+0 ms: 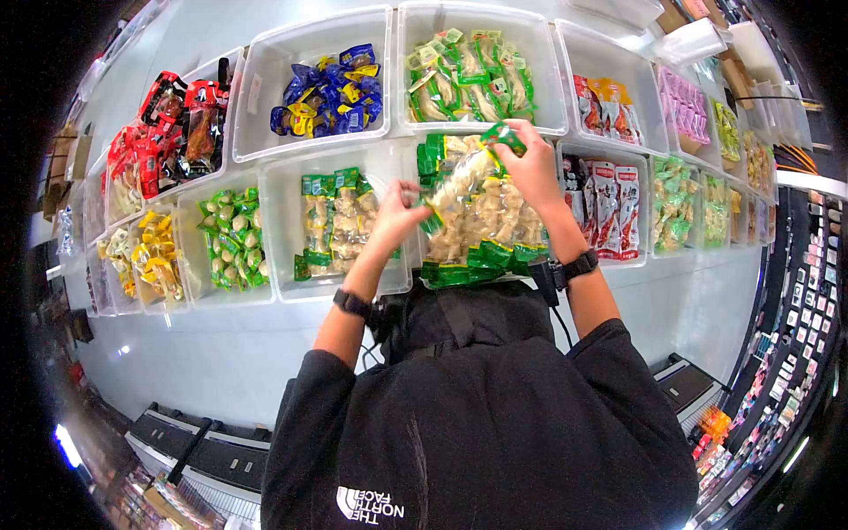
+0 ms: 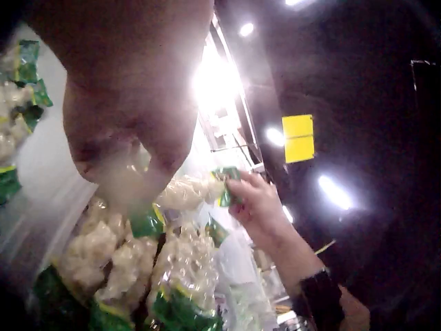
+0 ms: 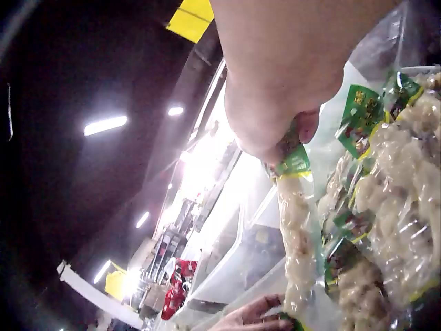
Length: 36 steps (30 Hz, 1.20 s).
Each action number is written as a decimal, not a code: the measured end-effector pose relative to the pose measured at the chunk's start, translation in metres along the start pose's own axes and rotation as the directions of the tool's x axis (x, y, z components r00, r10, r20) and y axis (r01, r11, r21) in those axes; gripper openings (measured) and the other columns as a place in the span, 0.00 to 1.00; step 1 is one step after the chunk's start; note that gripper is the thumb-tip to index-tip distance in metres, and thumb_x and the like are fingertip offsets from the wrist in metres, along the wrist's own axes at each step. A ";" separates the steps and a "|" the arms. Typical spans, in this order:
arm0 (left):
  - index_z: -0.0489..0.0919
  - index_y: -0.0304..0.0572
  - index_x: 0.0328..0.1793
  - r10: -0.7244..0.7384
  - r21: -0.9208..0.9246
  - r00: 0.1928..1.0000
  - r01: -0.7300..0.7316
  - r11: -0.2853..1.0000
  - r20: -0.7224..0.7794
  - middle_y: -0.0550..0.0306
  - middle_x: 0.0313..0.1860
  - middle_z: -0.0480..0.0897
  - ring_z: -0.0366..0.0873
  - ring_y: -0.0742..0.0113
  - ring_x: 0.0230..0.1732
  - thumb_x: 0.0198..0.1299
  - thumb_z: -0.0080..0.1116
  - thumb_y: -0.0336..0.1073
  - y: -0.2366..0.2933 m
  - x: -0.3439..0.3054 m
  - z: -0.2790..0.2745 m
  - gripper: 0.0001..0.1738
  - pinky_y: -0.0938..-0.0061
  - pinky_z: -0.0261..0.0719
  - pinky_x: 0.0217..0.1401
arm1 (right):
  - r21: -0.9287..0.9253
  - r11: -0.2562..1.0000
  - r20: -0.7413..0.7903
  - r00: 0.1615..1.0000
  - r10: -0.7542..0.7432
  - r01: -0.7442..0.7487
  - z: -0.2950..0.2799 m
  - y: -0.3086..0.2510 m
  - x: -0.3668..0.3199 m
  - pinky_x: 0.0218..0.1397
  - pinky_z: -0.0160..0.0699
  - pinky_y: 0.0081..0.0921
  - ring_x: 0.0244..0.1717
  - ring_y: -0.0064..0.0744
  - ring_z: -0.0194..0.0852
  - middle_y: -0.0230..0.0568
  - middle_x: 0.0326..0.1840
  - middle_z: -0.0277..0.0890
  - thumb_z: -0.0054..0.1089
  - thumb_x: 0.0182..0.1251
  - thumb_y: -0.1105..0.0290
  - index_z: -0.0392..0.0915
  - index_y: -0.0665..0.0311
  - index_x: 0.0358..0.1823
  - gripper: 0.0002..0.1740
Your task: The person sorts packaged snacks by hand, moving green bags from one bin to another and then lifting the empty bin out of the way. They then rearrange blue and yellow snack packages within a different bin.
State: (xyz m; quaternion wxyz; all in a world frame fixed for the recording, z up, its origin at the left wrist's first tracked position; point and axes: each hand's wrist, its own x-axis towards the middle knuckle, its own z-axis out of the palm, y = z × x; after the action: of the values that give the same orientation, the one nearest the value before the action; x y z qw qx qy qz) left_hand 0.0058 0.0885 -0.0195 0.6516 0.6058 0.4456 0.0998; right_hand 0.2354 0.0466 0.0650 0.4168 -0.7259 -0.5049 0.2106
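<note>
A long clear-and-green packet of pale food (image 1: pixel 465 177) is stretched between both hands over a bin of similar packets (image 1: pixel 495 216). My right hand (image 1: pixel 533 168) pinches its green upper end; in the right wrist view that packet (image 3: pixel 296 234) hangs from the right hand (image 3: pixel 282 103). My left hand (image 1: pixel 399 215) grips the lower end, with thumb and fingers together. The left wrist view shows the left hand (image 2: pixel 131 117) close up and blurred, and the right hand (image 2: pixel 258 207) at the packet's green end.
Clear bins stand in two rows. Blue packets (image 1: pixel 340 93) lie upper left, more green packets (image 1: pixel 468 75) directly above, and red-and-white packets (image 1: pixel 614 208) to the right. Pale packets in green wrap (image 1: pixel 336 221) fill part of the bin on the left. Red packets (image 1: pixel 181 124) lie far left.
</note>
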 end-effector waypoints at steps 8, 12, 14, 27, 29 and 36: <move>0.68 0.37 0.47 0.178 0.646 0.958 -0.284 0.708 0.226 0.45 0.30 0.80 0.78 0.45 0.35 0.55 0.56 0.43 0.007 -0.043 0.034 0.20 0.57 0.76 0.36 | -0.443 0.775 0.396 0.874 -0.282 0.451 0.057 0.015 0.006 0.44 0.75 0.36 0.39 0.42 0.77 0.45 0.34 0.75 0.54 0.51 0.74 0.72 0.58 0.40 0.12; 0.68 0.38 0.48 0.188 0.696 0.958 -0.286 0.659 0.217 0.45 0.32 0.80 0.78 0.46 0.37 0.55 0.57 0.44 0.011 -0.043 0.033 0.21 0.58 0.76 0.38 | -0.548 0.727 0.357 0.902 -0.243 0.413 0.060 0.010 0.002 0.48 0.73 0.34 0.48 0.40 0.72 0.40 0.41 0.73 0.59 0.48 0.73 0.72 0.59 0.42 0.17; 0.67 0.38 0.49 0.261 0.646 0.949 -0.311 0.697 0.175 0.44 0.32 0.79 0.78 0.46 0.38 0.55 0.57 0.44 0.004 -0.044 0.031 0.22 0.59 0.76 0.38 | -0.554 0.726 0.320 0.909 -0.266 0.408 0.056 0.007 -0.001 0.51 0.71 0.35 0.48 0.41 0.70 0.41 0.42 0.72 0.58 0.49 0.73 0.72 0.61 0.44 0.17; 0.69 0.29 0.49 -0.008 0.436 0.794 0.342 0.832 -0.608 0.34 0.46 0.75 0.74 0.42 0.51 0.49 0.57 0.38 -0.118 -0.045 -0.118 0.24 0.56 0.71 0.53 | -0.308 0.901 0.166 0.950 -0.264 0.304 0.052 -0.022 -0.059 0.59 0.63 0.37 0.53 0.47 0.64 0.47 0.50 0.68 0.58 0.49 0.75 0.71 0.65 0.50 0.22; 0.66 0.29 0.54 -0.107 0.486 0.747 0.527 0.698 -0.656 0.31 0.53 0.71 0.70 0.34 0.54 0.47 0.58 0.40 -0.160 -0.033 -0.131 0.30 0.54 0.70 0.56 | -0.249 0.916 0.198 0.942 -0.270 0.314 0.057 -0.021 -0.065 0.58 0.64 0.37 0.53 0.48 0.65 0.47 0.50 0.69 0.57 0.49 0.75 0.71 0.65 0.49 0.22; 0.61 0.29 0.55 -0.095 0.531 0.777 0.509 0.678 -0.623 0.34 0.56 0.66 0.69 0.34 0.53 0.43 0.62 0.39 -0.147 -0.028 -0.125 0.35 0.55 0.72 0.55 | -0.229 0.926 0.210 0.944 -0.253 0.299 0.049 -0.036 -0.074 0.58 0.65 0.37 0.53 0.47 0.66 0.48 0.50 0.68 0.57 0.50 0.74 0.70 0.65 0.50 0.22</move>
State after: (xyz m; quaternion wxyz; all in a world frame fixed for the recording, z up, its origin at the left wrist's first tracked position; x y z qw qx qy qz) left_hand -0.1582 0.1209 -0.1197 0.2376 0.6572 0.7151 -0.0143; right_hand 0.1494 0.0036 0.0582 0.2979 -0.6737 -0.6604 0.1455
